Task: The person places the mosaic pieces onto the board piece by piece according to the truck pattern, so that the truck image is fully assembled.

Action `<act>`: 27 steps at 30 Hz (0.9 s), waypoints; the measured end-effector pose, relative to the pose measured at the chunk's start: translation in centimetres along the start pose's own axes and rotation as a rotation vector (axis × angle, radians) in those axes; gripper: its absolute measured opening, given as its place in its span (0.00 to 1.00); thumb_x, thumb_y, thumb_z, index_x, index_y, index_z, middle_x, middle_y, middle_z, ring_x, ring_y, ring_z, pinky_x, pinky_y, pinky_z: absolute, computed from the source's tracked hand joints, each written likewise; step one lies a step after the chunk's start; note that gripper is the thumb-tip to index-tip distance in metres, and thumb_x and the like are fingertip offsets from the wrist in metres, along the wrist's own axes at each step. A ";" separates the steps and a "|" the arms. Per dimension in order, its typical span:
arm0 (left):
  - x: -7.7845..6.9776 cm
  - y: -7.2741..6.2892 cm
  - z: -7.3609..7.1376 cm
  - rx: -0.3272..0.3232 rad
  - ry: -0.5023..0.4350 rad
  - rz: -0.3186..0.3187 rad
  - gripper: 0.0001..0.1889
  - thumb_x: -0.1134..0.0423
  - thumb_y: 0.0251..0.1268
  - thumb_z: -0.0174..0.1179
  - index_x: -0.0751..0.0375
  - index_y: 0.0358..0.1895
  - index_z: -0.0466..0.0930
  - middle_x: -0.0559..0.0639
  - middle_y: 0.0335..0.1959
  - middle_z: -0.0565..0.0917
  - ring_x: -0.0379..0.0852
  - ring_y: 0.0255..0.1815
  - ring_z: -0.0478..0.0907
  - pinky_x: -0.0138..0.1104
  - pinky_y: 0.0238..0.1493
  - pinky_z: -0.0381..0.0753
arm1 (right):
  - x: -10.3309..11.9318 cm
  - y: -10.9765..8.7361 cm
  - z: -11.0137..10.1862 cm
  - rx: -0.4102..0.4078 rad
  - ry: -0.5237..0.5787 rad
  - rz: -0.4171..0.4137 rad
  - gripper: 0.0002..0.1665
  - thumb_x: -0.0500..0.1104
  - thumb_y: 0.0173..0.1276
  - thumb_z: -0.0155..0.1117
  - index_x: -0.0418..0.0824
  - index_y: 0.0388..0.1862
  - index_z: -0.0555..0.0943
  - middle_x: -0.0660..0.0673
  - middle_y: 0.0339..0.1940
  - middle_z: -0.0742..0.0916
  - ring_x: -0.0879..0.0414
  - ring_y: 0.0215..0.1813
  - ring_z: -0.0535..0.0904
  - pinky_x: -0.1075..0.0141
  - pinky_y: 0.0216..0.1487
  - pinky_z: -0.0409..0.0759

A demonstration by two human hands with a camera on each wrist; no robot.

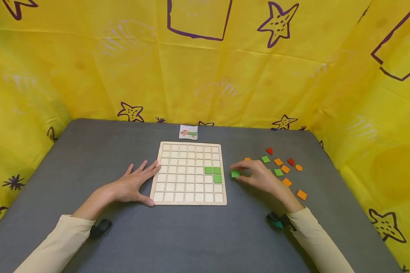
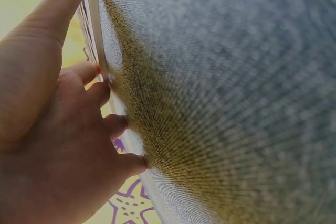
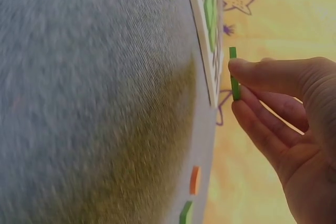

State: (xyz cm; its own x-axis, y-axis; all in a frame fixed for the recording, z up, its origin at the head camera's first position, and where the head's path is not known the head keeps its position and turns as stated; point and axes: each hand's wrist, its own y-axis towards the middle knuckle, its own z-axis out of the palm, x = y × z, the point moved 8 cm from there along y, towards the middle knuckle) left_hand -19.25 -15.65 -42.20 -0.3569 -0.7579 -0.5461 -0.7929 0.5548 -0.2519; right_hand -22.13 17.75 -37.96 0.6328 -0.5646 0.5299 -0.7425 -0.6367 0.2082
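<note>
The person's left hand [image 1: 133, 185] spreads its fingers wide, fingertips and thumb touching the left edge of a wooden grid board [image 1: 191, 203] on the grey bench [image 1: 177, 239]. The right hand [image 1: 257, 175] pinches a green square tile [image 1: 235, 174] between thumb and fingers, just beside the board's right edge. Three green tiles [image 1: 217, 170] fill cells near that edge; loose orange pieces [image 1: 301, 195] lie farther right, and a picture card [image 1: 188, 132] sits beyond the board.
</note>
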 end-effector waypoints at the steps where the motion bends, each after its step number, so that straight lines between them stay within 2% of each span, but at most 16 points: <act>1: 0.0 0.0 0.0 -0.001 0.001 -0.001 0.62 0.37 0.43 0.72 0.59 0.79 0.47 0.57 0.80 0.43 0.68 0.78 0.33 0.66 0.68 0.26 | 0.1 0.1 0.2 0.004 -0.001 -0.010 0.22 0.31 0.55 0.75 0.34 0.50 0.84 0.45 0.45 0.89 0.53 0.46 0.85 0.58 0.49 0.83; 15: 0.3 0.1 0.1 -0.007 0.012 -0.002 0.63 0.36 0.43 0.72 0.58 0.79 0.47 0.57 0.80 0.43 0.67 0.78 0.34 0.66 0.68 0.27 | 1.5 1.9 1.6 0.019 0.006 -0.048 0.22 0.31 0.55 0.75 0.34 0.51 0.84 0.45 0.47 0.88 0.54 0.47 0.85 0.60 0.51 0.82; 27: 0.3 0.1 0.1 -0.002 0.011 -0.016 0.63 0.36 0.42 0.72 0.58 0.79 0.47 0.57 0.80 0.44 0.68 0.78 0.34 0.66 0.68 0.27 | 2.1 3.4 3.2 0.086 -0.006 -0.057 0.20 0.33 0.57 0.74 0.36 0.51 0.85 0.46 0.47 0.88 0.56 0.48 0.84 0.61 0.51 0.81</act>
State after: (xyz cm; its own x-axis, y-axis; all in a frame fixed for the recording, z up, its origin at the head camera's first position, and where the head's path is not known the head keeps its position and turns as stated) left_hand -19.35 -15.79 -42.41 -0.3497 -0.7705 -0.5329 -0.7993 0.5421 -0.2593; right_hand -22.58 12.72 -38.77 0.6751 -0.5292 0.5139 -0.6837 -0.7105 0.1666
